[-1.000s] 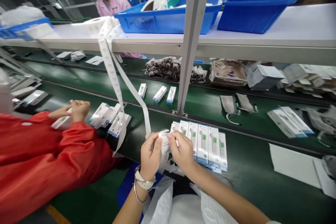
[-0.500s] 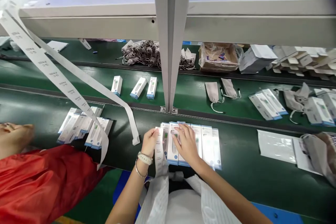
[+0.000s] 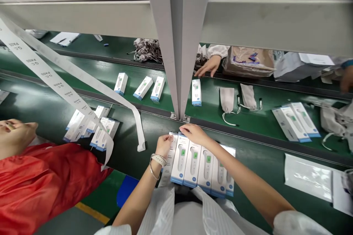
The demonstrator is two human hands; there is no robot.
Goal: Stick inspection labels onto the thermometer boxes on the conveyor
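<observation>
A row of white-and-blue device boxes (image 3: 192, 163) lies face up on the near green surface, right in front of me. Each printed front shows a thermometer-like device with a green screen. Along the row's left side runs a strip of "QC PASS" stickers (image 3: 168, 165), its upper end pinched by my left hand (image 3: 164, 145). My right hand (image 3: 194, 134) is bent over the far ends of the leftmost boxes, fingers drawn together. Whatever may be between its fingertips is too small to make out. My right forearm crosses above the boxes on the right.
A metal post (image 3: 179, 44) rises ahead. Another sticker strip (image 3: 55, 84) hangs at left, near a co-worker's red sleeve (image 3: 55, 187) and more boxes (image 3: 104, 132). Single boxes (image 3: 157, 89) and pouches (image 3: 227, 100) lie on the belt. Another person's hand (image 3: 209, 67) reaches in behind.
My right hand has gone from lying spread on the boxes to closing at their far ends. Behind, another person's hand and a box beside the post have appeared. The view has shifted closer.
</observation>
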